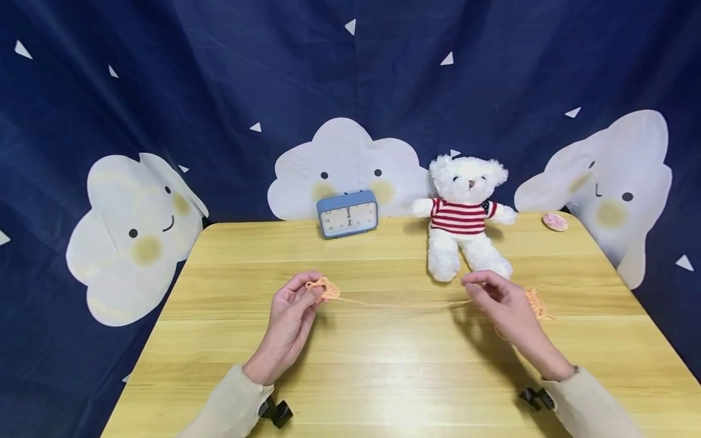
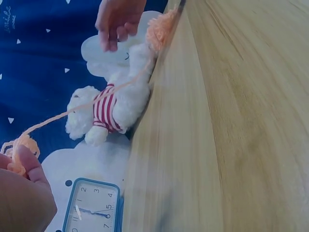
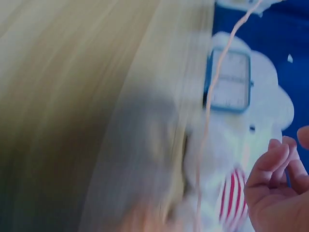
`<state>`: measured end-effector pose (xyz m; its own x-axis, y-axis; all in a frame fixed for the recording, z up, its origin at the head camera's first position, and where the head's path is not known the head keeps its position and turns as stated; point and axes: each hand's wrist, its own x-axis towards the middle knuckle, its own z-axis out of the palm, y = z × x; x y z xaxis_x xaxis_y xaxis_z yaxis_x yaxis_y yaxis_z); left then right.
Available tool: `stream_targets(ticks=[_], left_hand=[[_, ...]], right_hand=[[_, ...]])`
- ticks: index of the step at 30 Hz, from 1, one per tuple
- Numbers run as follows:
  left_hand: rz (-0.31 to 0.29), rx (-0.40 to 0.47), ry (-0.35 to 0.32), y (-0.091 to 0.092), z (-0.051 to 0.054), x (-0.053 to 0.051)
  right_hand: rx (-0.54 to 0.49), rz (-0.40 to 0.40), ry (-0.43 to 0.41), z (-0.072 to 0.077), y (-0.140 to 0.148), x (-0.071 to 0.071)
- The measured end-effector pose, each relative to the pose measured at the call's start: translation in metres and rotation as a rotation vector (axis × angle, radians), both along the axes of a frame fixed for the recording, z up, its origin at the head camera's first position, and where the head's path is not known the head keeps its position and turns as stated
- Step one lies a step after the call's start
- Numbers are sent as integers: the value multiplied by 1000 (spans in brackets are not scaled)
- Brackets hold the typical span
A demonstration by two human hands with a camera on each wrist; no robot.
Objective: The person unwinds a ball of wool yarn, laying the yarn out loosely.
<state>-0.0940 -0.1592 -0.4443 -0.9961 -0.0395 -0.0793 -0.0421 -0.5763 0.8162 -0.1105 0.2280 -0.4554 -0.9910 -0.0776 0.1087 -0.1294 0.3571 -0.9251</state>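
Note:
A small looped bundle of peach yarn (image 1: 328,288) is pinched between the thumb and fingers of my left hand (image 1: 286,322). From it a single strand (image 3: 207,113) stretches to the right, over the table, to a fluffy peach yarn ball (image 2: 161,30) lying on the tabletop. My right hand (image 1: 506,307) hovers near that ball, which it partly hides in the head view. Its fingers bend loosely with nothing between them. Both wrist views show the strand running apart from the right hand.
A blue alarm clock (image 1: 348,214) stands at the table's back edge. Right of it sits a white teddy bear (image 1: 459,218) in a striped shirt. A small pink round item (image 1: 555,221) lies at the back right corner of the wooden table (image 1: 383,377). Behind hangs a dark blue curtain (image 1: 219,91).

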Motion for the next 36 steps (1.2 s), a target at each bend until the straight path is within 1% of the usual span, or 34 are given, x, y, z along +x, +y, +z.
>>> stream_targets(ticks=[3,5,8,10,14,19,23,26,29,32,36], left_hand=[[1,8,1,2,1,0],[-3,13,3,3,1,0],[-10,14,8,4,1,-1],[-13,11,12,5,0,-1],[-14,6,14,6,1,-1],[-17,17,15,7,1,0],[-12,18,15,7,0,0],[4,-4,8,6,0,0],[30,-45,-3,3,0,0],[48,-86,-16,1,-2,1],[61,-101,-19,-2,-3,2]], right_hand=[[-99,122,-88,0,-23,-3],[-138,203,-132,-1,-38,-5],[-165,308,-153,-2,-61,-8],[-152,365,-150,-3,-75,-9],[-154,444,-154,-3,-101,-12],[-164,506,-200,-5,-123,-14],[-172,524,-209,-6,-128,-13],[-182,486,-180,-6,-122,-12],[-181,433,-153,-5,-111,-10],[-176,400,-140,-5,-97,-7],[-169,361,-96,-6,-74,0]])
